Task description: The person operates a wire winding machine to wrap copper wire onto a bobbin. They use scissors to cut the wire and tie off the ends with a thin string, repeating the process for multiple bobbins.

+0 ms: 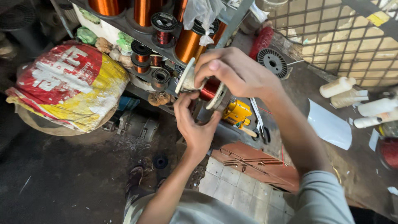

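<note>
As both hands met near the middle of the view, the person held a small spool of reddish copper wire between them, just in front of a metal rack crowded with larger copper wire reels. The right hand, coming in from four o'clock, had its fingers clenched over the top of the spool, thumb pressed against the near flange. The left hand, rising from six o'clock, had its fingers closed on the spool's underside. A likely hazard was the fine wire slipping off the flange and unwinding or tangling, since the spool sat tilted and was gripped only at its edges; it could also drop onto the dirty floor below. The spool looked pale cream, with two round flanges and a narrow band of glossy red-brown winding between them, partly hidden by the fingers. At nine o'clock lay a bulging red and yellow sack. At three o'clock, on the dark desk, stood white plastic bottles and a white sheet. A yellow tool and pliers lay just right of the hands.
</note>
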